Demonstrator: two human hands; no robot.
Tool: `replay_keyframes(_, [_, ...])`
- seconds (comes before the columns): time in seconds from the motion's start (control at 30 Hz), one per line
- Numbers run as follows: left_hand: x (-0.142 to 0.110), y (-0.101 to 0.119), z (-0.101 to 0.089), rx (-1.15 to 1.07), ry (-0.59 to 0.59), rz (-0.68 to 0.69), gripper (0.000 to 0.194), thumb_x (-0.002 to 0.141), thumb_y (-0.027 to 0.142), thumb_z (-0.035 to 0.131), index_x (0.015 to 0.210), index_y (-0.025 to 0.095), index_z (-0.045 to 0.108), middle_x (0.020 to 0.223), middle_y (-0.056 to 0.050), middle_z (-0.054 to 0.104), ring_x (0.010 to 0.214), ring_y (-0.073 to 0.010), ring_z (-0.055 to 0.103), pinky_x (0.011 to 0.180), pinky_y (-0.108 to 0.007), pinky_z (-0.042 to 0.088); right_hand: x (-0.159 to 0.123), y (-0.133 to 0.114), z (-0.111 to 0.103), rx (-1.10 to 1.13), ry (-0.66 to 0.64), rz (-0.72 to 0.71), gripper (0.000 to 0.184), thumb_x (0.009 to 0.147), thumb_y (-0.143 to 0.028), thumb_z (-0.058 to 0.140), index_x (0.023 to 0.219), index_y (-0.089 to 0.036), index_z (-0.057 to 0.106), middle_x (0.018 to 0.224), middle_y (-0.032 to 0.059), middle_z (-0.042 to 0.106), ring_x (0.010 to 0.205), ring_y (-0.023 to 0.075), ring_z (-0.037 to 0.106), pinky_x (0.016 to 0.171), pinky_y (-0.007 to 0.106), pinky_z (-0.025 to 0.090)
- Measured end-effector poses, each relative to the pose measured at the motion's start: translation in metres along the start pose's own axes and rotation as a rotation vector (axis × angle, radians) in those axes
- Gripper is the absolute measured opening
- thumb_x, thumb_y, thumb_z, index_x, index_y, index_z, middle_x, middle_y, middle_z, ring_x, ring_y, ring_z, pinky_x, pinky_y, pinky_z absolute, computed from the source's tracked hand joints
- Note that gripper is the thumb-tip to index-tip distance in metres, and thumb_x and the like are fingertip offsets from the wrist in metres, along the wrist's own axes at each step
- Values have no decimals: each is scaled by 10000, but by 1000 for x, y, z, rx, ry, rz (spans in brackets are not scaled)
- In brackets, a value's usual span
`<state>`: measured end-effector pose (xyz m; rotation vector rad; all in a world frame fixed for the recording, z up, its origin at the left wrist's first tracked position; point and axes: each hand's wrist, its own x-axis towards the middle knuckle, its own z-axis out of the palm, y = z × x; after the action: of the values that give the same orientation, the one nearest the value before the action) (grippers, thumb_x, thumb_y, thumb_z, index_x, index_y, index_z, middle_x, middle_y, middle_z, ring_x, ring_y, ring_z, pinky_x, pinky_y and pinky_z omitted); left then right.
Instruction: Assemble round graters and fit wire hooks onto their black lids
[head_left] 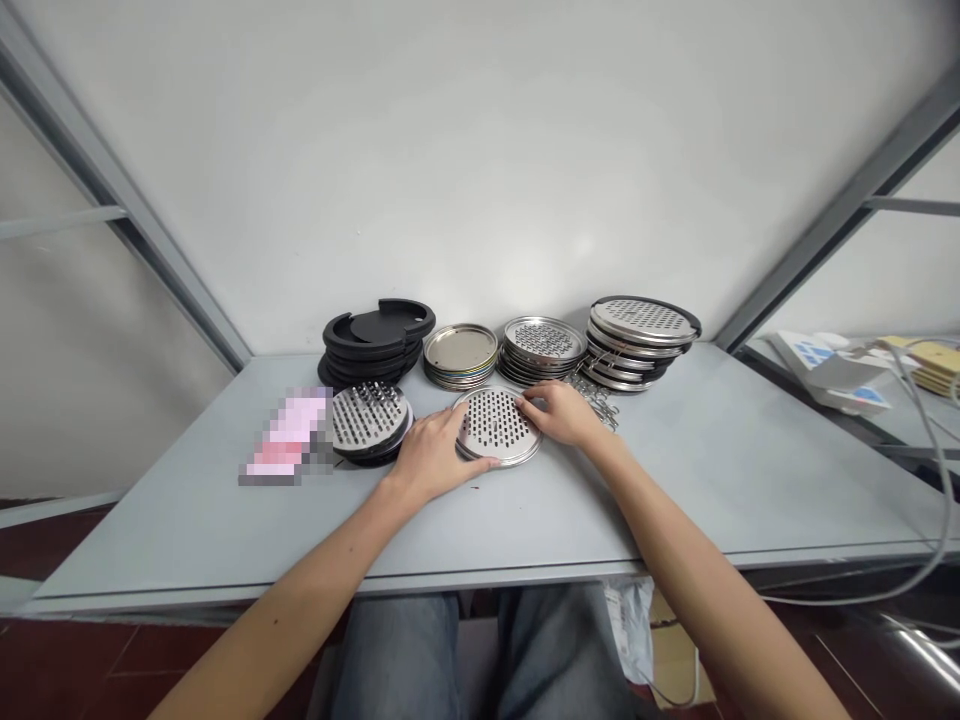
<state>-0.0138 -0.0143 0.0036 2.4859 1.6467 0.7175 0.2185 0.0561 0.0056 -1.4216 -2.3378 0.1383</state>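
A round metal grater plate with rows of slots lies on the table in front of me. My left hand is closed on its left edge, the thumb along the near rim. At the right rim, my right hand grips with bent fingers; part of that edge is hidden. Just left of my left hand is a low stack topped by a grater disc with raised teeth. Behind my right hand lie loose wire clips, partly covered by it.
Along the wall stand stacks of black round holders, plain metal discs, grater discs and grater discs with black rims. A blurred-out pink item lies left. White boxes and a cable are at right.
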Motion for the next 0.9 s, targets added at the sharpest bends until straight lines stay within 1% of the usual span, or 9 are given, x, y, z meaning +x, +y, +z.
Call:
replay_keyframes(0.07, [0,0,2,3,8,8,804,687,645,666,1325,209,444,1176,-103,648,1076,-311,610,901,-402,471,0,0,0,-19,2,17,352,903,-417,468,838,-188,727,878,108,724,852,233,641,722,286,418])
replay_keyframes(0.23, [0,0,3,-8,-16,20,746,705,641,653,1286,213,466,1150,-99,653,1086,-308,604,901,-400,475,0,1,2,-33,-6,74,338,904,-406,471,862,-198,735,891,103,729,850,230,651,700,282,416])
replay_keyframes(0.47, [0,-2,4,-11,-17,31,748,707,640,649,1272,182,475,1203,-130,618,1135,-325,560,957,-438,442,0,4,6,-39,-1,84,332,900,-416,481,883,-199,732,894,100,731,859,227,655,702,277,429])
replay_keyframes(0.63, [0,-4,6,-30,-36,16,778,702,626,661,1306,180,454,1249,-141,584,1183,-334,519,989,-455,417,2,9,10,19,13,-2,290,895,-359,492,989,-187,707,983,96,719,895,217,654,771,281,451])
replay_keyframes(0.73, [-1,-6,9,-54,-27,9,840,684,629,675,1343,174,424,1391,-170,458,1294,-359,414,1038,-487,374,3,10,12,83,24,-76,297,904,-306,473,1070,-176,683,1042,92,706,920,209,651,809,282,462])
replay_keyframes(0.8, [-1,-7,11,-89,-32,36,866,701,611,671,1376,152,385,1450,-184,384,1353,-351,340,1084,-493,328,3,10,14,115,31,-108,302,908,-285,463,1087,-173,680,1065,91,700,936,209,650,829,286,468])
replay_keyframes(0.9, [0,-8,13,-141,-68,69,854,746,570,651,1401,115,346,1447,-197,396,1366,-325,334,1116,-478,303,4,10,15,136,33,-119,303,910,-277,459,1076,-170,688,1075,97,697,951,217,651,845,299,477])
